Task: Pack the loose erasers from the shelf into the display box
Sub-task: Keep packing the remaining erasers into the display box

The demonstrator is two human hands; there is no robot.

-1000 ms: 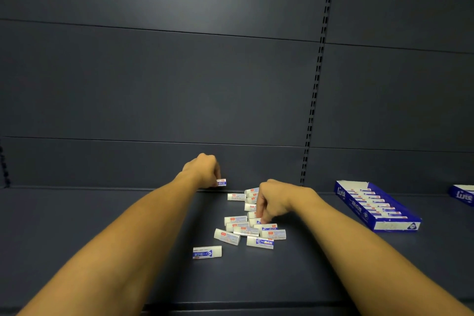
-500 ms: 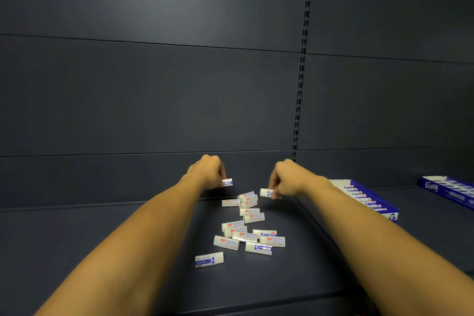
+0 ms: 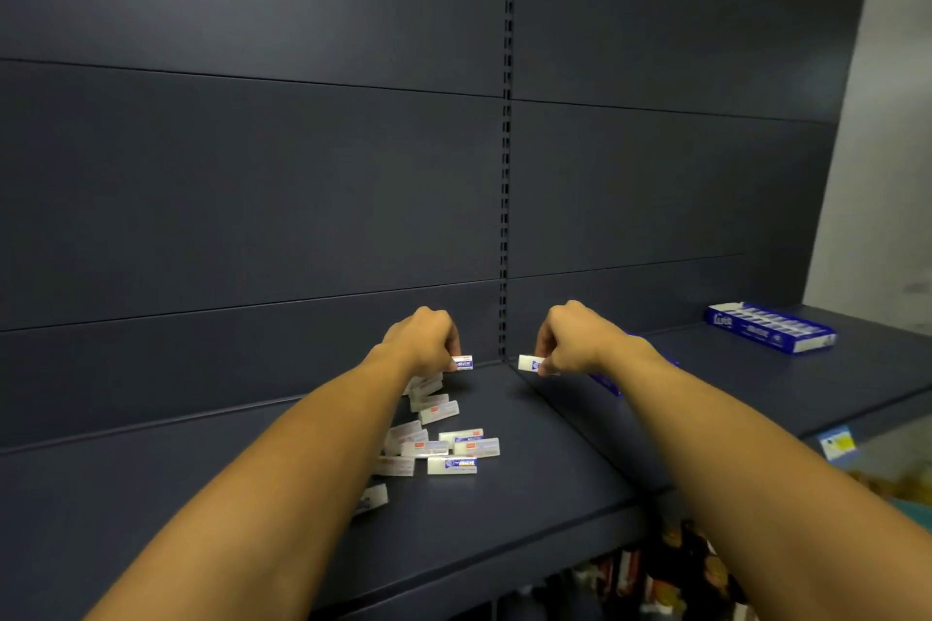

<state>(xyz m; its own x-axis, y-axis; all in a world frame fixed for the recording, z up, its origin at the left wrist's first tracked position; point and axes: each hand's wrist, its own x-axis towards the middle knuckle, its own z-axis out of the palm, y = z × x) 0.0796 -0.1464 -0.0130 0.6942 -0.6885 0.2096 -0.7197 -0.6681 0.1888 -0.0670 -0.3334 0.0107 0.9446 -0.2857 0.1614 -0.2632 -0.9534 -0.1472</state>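
Several loose white erasers [image 3: 444, 444] with blue and red sleeves lie in a heap on the dark shelf [image 3: 529, 494]. My left hand [image 3: 423, 338] is above the heap's far end and pinches one eraser [image 3: 463, 363] in the air. Over to the right, my right hand [image 3: 570, 335] pinches another eraser [image 3: 529, 363]. The blue display box [image 3: 613, 383] lies behind my right wrist, and only a sliver of its edge shows.
A second blue box [image 3: 771, 333] filled with erasers sits at the far right of the shelf. The dark back wall rises close behind my hands, with a slotted upright [image 3: 506, 166] in the middle. Goods show on a lower shelf [image 3: 671, 570].
My right hand has picked an eraser out of the heap, lifted it and carried it to the right. The view has swung right. My left hand still holds its eraser.
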